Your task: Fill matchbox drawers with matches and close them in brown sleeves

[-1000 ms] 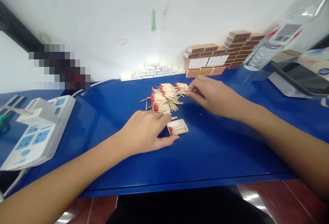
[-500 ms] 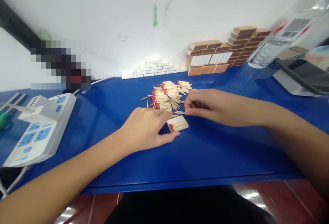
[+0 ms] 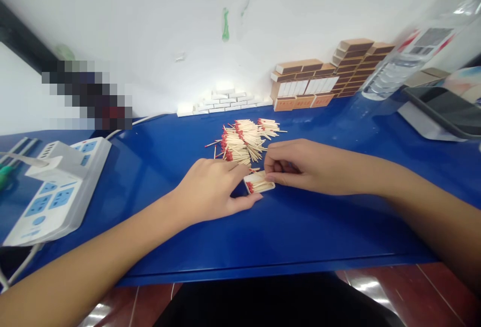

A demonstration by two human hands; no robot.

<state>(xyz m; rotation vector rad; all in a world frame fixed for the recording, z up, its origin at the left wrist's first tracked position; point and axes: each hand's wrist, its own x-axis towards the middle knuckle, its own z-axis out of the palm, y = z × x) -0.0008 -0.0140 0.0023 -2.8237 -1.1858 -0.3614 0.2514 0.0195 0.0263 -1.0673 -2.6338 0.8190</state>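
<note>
A small white matchbox tray (image 3: pixel 267 187) lies on the blue table, partly filled with red-tipped matches (image 3: pixel 259 185). My left hand (image 3: pixel 216 187) grips the tray's left end between thumb and fingers. Over the tray's right end, my right hand (image 3: pixel 291 167) is pinched on matches whose red heads show above the tray; most of their length is hidden by the fingers. Just behind the tray is a loose pile of matches (image 3: pixel 242 139), heads mostly to the left.
White trays (image 3: pixel 225 101) and brown matchboxes (image 3: pixel 300 100) are stacked along the wall. A water bottle (image 3: pixel 391 74) and a dark-topped object (image 3: pixel 447 109) stand right. A power strip (image 3: pixel 60 192) lies left on the blue table (image 3: pixel 263 247).
My right hand has moved a little left and toward me, from beside the pile to over the tray's right end. My left hand stays on the tray.
</note>
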